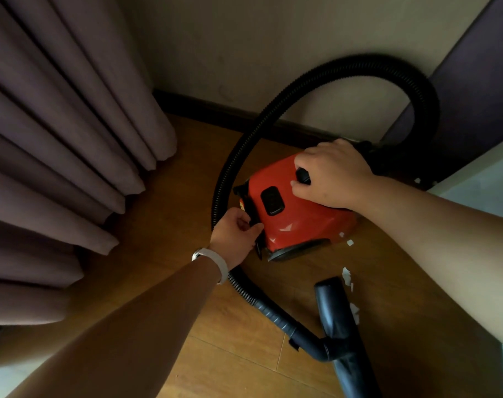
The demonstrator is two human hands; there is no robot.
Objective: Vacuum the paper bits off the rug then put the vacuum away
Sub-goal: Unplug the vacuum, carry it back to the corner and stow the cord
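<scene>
A red canister vacuum (296, 219) sits on the wooden floor near the wall. My right hand (330, 176) grips the black handle on its top. My left hand (239, 237) pinches a black part at the vacuum's near end, beside the hose. The black ribbed hose (290, 90) loops up along the wall and round to the front, ending in a black wand and nozzle (336, 317) lying on the floor. A few white paper bits (346, 275) lie on the floor by the nozzle and the vacuum.
Heavy purple-brown curtains (72, 139) hang at the left down to the floor. A beige wall with a dark skirting board (216, 107) runs behind the vacuum. A dark purple panel (480, 90) and a pale surface (485, 191) stand at the right.
</scene>
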